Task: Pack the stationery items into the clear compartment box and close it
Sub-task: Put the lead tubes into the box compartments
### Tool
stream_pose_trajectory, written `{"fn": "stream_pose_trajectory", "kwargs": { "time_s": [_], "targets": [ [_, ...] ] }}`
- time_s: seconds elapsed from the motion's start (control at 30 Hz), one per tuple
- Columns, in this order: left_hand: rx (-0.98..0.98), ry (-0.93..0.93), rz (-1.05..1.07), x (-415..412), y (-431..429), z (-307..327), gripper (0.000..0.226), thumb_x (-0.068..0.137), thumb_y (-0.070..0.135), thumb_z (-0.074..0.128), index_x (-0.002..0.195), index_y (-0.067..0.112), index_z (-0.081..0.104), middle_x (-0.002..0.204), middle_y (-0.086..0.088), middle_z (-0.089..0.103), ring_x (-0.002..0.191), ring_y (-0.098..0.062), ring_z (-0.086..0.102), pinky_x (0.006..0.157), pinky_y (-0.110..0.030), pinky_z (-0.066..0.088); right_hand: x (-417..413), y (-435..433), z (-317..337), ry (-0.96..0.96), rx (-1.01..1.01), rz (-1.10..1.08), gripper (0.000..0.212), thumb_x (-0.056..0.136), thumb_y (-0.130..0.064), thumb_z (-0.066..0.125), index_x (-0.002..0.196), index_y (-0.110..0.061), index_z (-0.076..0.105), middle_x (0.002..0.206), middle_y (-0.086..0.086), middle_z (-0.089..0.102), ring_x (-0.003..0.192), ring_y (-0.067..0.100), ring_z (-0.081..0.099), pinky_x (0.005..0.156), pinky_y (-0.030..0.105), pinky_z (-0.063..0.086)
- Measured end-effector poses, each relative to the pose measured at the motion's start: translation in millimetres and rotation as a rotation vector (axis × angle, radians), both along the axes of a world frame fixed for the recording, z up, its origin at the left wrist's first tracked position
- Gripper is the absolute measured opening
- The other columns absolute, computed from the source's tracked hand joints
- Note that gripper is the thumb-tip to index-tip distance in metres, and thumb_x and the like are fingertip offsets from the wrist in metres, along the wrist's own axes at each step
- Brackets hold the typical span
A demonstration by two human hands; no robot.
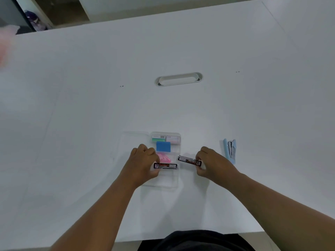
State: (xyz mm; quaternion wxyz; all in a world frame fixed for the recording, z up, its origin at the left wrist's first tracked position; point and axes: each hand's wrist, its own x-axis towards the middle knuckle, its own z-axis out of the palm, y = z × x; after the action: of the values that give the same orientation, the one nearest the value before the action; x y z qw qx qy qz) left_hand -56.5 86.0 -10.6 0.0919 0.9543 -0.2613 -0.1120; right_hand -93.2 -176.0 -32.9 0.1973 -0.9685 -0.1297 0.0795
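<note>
A clear compartment box (176, 182) lies open on the white table, its lid (133, 138) folded out to the left. Inside it sit a green-and-white eraser (158, 138), a pink-and-white eraser (173, 138), a blue block (163, 146) and a pink item (164, 158). My left hand (143, 162) holds a black lead case (165, 166) over the box's lower part. My right hand (212, 163) grips a second black lead case (189, 160) just right of the box's edge.
A light blue stapler (230, 151) lies on the table to the right of my right hand. An oval cable slot (178, 79) sits in the table further back. The table's near edge runs close to my body.
</note>
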Motion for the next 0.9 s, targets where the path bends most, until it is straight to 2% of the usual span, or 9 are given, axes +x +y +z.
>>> {"fn": "stream_pose_trajectory", "kwargs": {
  "time_s": [0.27, 0.53, 0.73, 0.9],
  "targets": [
    [-0.042, 0.061, -0.02, 6.7, 26.2, -2.2, 0.019, 0.079, 0.036, 0.067, 0.095, 0.025, 0.067, 0.094, 0.008, 0.059, 0.094, -0.018, 0.042, 0.081, -0.033, 0.039, 6.7, 55.0, 14.8, 0.037, -0.009, 0.099, 0.011, 0.085, -0.021, 0.056, 0.092, -0.013, 0.058, 0.09, 0.002, 0.054, 0.08, 0.019, 0.05, 0.057, 0.029, 0.043],
    [-0.067, 0.079, -0.023, 11.4, 40.3, -5.9, 0.035, 0.078, 0.047, 0.066, 0.105, 0.024, 0.064, 0.103, 0.006, 0.061, 0.101, -0.017, 0.043, 0.085, -0.031, 0.038, 8.5, 78.9, 11.0, 0.102, -0.08, 0.11, 0.023, 0.089, -0.023, 0.052, 0.11, -0.014, 0.057, 0.107, 0.003, 0.056, 0.095, 0.019, 0.05, 0.071, 0.035, 0.052],
    [-0.072, 0.101, -0.044, 13.8, 40.7, -16.6, 0.056, 0.07, 0.06, 0.067, 0.115, 0.029, 0.054, 0.109, 0.008, 0.056, 0.104, -0.017, 0.042, 0.087, -0.031, 0.039, 4.8, 66.2, 6.5, 0.062, 0.027, -0.094, 0.025, 0.087, -0.029, 0.06, 0.109, -0.017, 0.057, 0.106, 0.0, 0.056, 0.094, 0.018, 0.05, 0.069, 0.027, 0.042],
    [-0.085, 0.119, -0.067, 13.9, 31.8, -21.9, 0.05, 0.074, 0.054, 0.068, 0.115, 0.027, 0.057, 0.108, 0.007, 0.057, 0.103, -0.016, 0.043, 0.088, -0.031, 0.041, 4.9, 32.5, 3.8, -0.022, 0.049, -0.308, 0.027, 0.082, -0.029, 0.066, 0.103, -0.013, 0.061, 0.101, 0.003, 0.058, 0.091, 0.023, 0.052, 0.075, 0.036, 0.048]
  ]
}}
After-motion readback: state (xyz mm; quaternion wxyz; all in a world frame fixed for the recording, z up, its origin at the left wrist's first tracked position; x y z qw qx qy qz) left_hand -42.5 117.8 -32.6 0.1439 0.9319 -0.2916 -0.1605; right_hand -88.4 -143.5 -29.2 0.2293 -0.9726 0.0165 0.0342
